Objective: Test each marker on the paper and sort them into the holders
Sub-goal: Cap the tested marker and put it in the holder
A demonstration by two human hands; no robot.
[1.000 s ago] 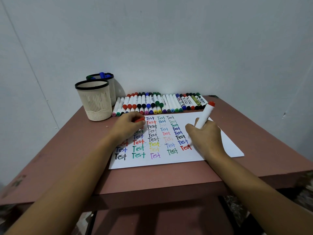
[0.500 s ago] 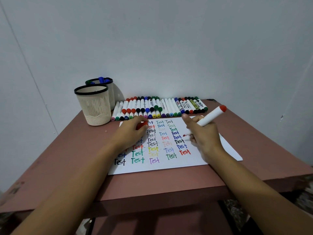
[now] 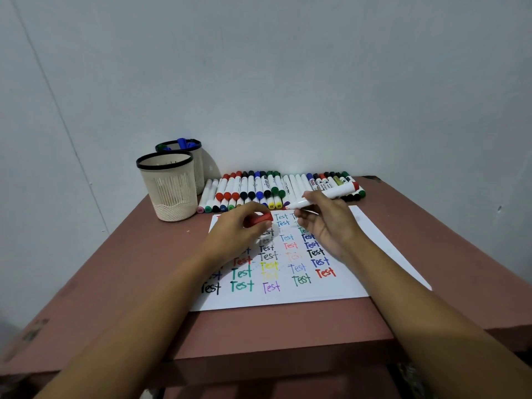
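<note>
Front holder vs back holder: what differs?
The front holder stands nearer and shows whole; the back holder is partly hidden behind it. The back holder has blue-capped markers poking over its rim; the front holder shows none above its rim. Both are upright cream mesh cups with black rims, at the left rear of the table.

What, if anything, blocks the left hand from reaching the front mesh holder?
Nothing visible, so probably yes: the front mesh holder stands left of the left hand with only bare table between. Its grip is taken by a red cap, though.
</note>
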